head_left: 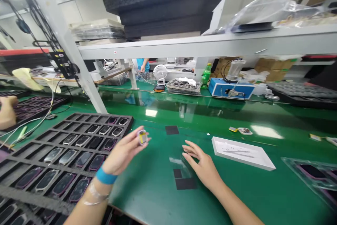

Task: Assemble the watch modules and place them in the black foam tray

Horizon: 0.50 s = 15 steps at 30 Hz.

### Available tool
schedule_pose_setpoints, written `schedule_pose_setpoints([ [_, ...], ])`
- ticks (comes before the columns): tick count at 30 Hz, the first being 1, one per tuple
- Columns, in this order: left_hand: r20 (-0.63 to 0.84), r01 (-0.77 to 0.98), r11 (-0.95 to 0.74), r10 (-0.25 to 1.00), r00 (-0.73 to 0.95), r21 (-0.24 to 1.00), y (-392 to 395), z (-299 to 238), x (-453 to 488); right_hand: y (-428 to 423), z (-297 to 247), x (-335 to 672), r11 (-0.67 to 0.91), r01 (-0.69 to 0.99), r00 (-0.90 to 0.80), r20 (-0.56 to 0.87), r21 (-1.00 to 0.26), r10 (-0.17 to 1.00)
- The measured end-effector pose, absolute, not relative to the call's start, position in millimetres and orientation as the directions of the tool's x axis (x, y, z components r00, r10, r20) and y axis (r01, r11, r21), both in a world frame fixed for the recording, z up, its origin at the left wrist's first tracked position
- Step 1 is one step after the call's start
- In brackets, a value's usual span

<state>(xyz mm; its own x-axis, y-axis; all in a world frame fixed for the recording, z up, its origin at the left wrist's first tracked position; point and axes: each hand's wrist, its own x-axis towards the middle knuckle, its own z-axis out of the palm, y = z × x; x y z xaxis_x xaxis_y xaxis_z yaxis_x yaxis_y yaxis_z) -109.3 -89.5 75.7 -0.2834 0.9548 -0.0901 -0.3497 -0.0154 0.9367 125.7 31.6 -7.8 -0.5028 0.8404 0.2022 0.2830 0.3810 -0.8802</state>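
My left hand (123,153) is raised over the green bench and pinches a small pale device with a yellow face (142,137) between thumb and fingertips. A blue band (105,176) circles that wrist. My right hand (201,163) lies open, fingers stretched toward a clear film sheet (181,163) on the bench; a dark square pad (185,182) lies just under the film's near edge. A second dark square (172,130) rests farther back. To the left stands a black foam tray (52,137) with several oval devices in its slots.
A white flat tray with tweezers (242,153) sits right of my right hand. Small parts (244,131) lie behind it. A clear tray (313,174) is at far right. A blue box (231,88), a small fan (160,72) and a slanted post (79,67) stand behind. Another person's hand (7,112) shows far left.
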Motion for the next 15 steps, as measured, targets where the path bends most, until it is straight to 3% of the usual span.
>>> schedule_pose_setpoints([
  [3, -0.021, -0.058, -0.005, 0.899, -0.438, 0.998, -116.0, 101.6, -147.6, 25.8, -5.7, 123.5, 0.422, 0.305, -0.525, 0.219, -0.854, 0.822],
  [5, 0.062, 0.217, 0.060, 0.856, -0.513, 0.974, -116.9, 112.0, -178.6, 23.5, -4.9, 121.9, 0.461, 0.315, -0.543, 0.241, -0.829, 0.804],
  [7, 0.193, 0.489, 0.155, 0.787, -0.587, 0.858, -105.4, 116.3, -212.6, 23.3, -4.8, 121.4, 0.496, 0.323, -0.551, 0.266, -0.806, 0.791],
  [9, 0.253, 0.687, 0.379, 0.733, -0.632, 0.619, -87.7, 115.5, -246.3, 24.8, -5.3, 122.0, 0.520, 0.329, -0.548, 0.290, -0.788, 0.785],
  [12, 0.239, 0.787, 0.535, 0.757, -0.609, 0.308, -64.8, 106.8, -287.9, 27.5, -6.1, 124.1, 0.534, 0.333, -0.518, 0.322, -0.777, 0.792],
  [15, 0.241, 0.766, 0.579, 0.730, -0.640, 0.281, -55.4, 91.7, -308.5, 28.2, -4.9, 125.4, 0.539, 0.331, -0.455, 0.369, -0.775, 0.810],
])
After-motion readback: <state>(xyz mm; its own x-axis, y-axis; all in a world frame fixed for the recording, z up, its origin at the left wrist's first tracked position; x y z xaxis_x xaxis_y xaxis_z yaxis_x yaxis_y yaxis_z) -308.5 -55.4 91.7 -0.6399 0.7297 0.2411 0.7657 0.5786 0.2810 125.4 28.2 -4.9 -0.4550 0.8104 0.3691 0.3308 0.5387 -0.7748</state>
